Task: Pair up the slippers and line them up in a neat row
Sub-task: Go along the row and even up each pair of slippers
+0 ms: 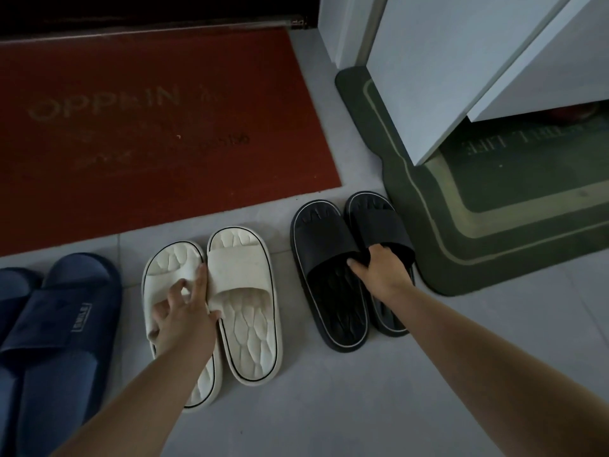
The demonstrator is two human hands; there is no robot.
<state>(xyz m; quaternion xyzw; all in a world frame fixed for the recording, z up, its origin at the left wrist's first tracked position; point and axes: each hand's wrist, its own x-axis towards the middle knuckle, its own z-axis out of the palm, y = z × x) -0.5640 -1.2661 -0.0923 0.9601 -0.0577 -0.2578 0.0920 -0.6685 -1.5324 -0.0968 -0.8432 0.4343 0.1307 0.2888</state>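
Three pairs of slippers lie side by side on the grey tiled floor. The navy blue pair (62,324) is at the far left, partly cut off by the frame edge. In the middle lie the cream pair (244,298); my left hand (184,311) rests over the gap between them, fingers loosely spread on the left one's strap, thumb touching the right one. On the right is the black pair (326,245). My right hand (382,268) reaches between them, its fingers curled under the straps, gripping both.
A red doormat (148,127) with faded lettering covers the floor beyond the slippers. A dark green mat (487,245) lies at the right, touching the outer black slipper. A white cabinet (461,67) stands over the green mat.
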